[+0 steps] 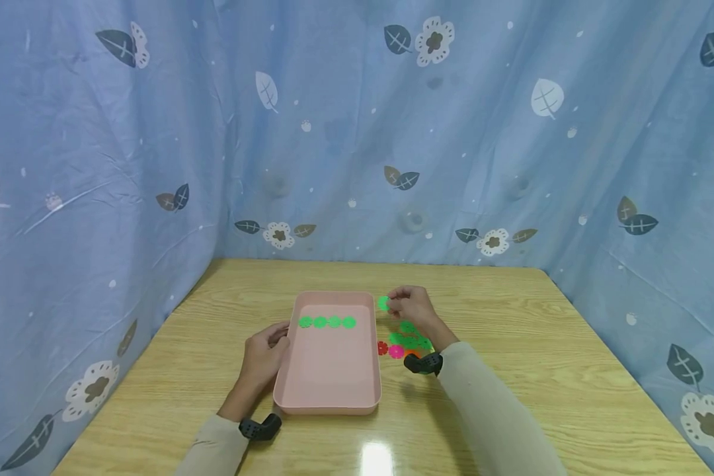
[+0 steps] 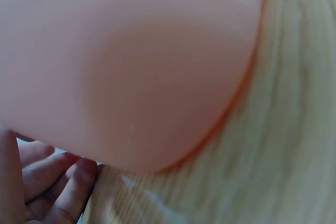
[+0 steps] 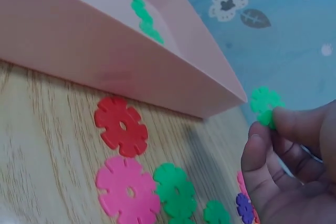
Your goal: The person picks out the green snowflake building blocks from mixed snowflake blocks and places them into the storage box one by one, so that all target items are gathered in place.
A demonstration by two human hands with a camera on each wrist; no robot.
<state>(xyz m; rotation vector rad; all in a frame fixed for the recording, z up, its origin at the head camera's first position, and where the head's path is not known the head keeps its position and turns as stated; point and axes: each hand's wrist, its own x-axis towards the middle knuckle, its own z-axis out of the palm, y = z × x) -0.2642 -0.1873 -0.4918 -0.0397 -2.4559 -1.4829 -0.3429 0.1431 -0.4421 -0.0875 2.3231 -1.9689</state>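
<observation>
My left hand (image 1: pixel 264 355) is at the left wall of a pink tray (image 1: pixel 333 377), its fingers curled against the edge; the exact contact is partly hidden. Above the far right corner of the tray, my right hand (image 1: pixel 415 307) pinches a green snowflake disc (image 3: pixel 264 98) between thumb and fingers. A second green bit shows at the fingertips, and I cannot tell whether it is a separate disc. Inside the tray, several green snowflake discs (image 1: pixel 334 322) lie in a row across the far part.
Right of the tray lie loose discs: a red one (image 3: pixel 122 126), a pink one (image 3: pixel 128 190), several green ones (image 1: pixel 410 340) and an orange one (image 1: pixel 413 354) partly behind the wristband. A purple disc (image 3: pixel 244 208) shows under the right hand. A blue patterned curtain (image 1: pixel 357 132) surrounds the wooden table (image 1: pixel 512 317).
</observation>
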